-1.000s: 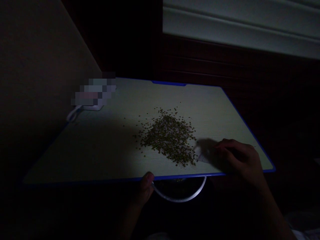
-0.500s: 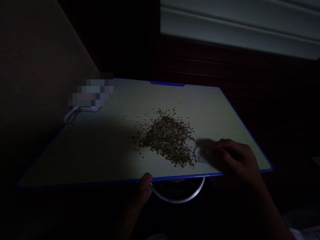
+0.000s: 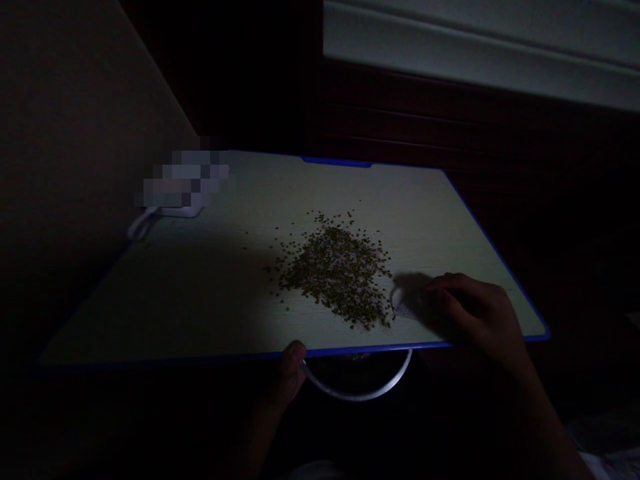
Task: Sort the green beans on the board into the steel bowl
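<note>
A heap of small green beans [image 3: 345, 273], with paler bits among them, is spread on a pale folding-style tabletop [image 3: 420, 207] with a blue edge. My right hand [image 3: 475, 310] pinches a thin see-through piece [image 3: 409, 307] at the heap's right side; its exact kind is too dark to tell. Below the front edge hangs or stands a round bowl [image 3: 367, 397] with a shiny metal rim. Beside that rim is my left hand [image 3: 293, 373], its thumb at the table edge and its fingers closed by the bowl's left side, mostly hidden.
At the table's far left lies a blurred-out pale device [image 3: 193, 212] with a strap loop. A wall rises on the left. Dark wooden panels [image 3: 400, 120] stand behind the table, under a white ledge [image 3: 450, 60]. Stray beans are scattered around the heap.
The camera view has shifted slightly. Both hands, the see-through piece and the heap look nearly the same as before.
</note>
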Available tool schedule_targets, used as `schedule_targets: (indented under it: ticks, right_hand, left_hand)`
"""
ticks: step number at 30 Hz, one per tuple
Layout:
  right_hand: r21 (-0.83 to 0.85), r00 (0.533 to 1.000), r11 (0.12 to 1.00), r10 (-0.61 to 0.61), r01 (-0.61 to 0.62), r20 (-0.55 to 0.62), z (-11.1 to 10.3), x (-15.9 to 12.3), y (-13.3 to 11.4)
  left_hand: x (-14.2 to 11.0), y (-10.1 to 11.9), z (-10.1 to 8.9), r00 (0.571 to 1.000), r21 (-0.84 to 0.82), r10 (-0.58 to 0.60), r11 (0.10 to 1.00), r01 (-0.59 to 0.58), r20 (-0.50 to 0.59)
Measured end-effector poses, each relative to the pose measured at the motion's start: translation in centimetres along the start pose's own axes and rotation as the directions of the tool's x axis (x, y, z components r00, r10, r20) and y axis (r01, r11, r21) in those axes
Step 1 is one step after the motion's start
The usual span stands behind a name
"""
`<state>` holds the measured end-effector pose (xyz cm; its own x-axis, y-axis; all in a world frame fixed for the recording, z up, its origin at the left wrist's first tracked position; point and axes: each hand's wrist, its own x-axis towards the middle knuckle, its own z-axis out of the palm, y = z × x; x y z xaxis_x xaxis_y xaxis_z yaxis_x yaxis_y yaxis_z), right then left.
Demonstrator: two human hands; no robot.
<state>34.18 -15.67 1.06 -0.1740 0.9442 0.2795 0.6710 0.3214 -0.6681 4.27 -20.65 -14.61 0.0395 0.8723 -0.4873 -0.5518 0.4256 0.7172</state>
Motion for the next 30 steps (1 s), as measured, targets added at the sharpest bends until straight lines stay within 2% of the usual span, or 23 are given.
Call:
schedule_targets:
  ticks: [6, 11, 15, 18, 23, 30]
  right_hand:
    - [0.009, 0.995, 0.997, -0.074, 0.073, 0.072, -0.04, -0.05, 0.04]
    - [0.018, 0.996, 0.996, -0.086, 0.085, 0.033, -0.10, -0.04, 0.05]
    - [0.029, 0.992, 0.994, -0.108, 0.106, 0.071, -0.16, 0.00, 0.00]
    - [0.025, 0.994, 0.996, -0.086, 0.084, 0.074, -0.10, -0.07, 0.07]
    - [0.019, 1.000, 1.000, 0.004, -0.004, -0.007, 0.01, -0.12, 0.19]
    - [0.029, 0.997, 0.998, -0.064, 0.062, 0.040, -0.09, 0.08, -0.06]
  left_hand:
    - [-0.05, 0.20, 0.17, 0.999, -0.004, -0.016, 1.000, 0.016, -0.049]
    - [-0.11, 0.40, 0.49, 0.999, 0.004, -0.002, 1.000, 0.002, -0.053]
    - [-0.13, 0.47, 0.68, 0.999, -0.011, -0.009, 1.000, 0.008, -0.043]
    - [-0.13, 0.46, 0.71, 0.999, -0.014, -0.006, 1.000, 0.006, -0.033]
    - [-0.03, 0.23, 0.40, 1.000, -0.019, 0.002, 1.000, -0.002, -0.014]
    - [0.06, -0.03, 0.05, 0.997, 0.003, 0.025, 1.000, -0.025, -0.071]
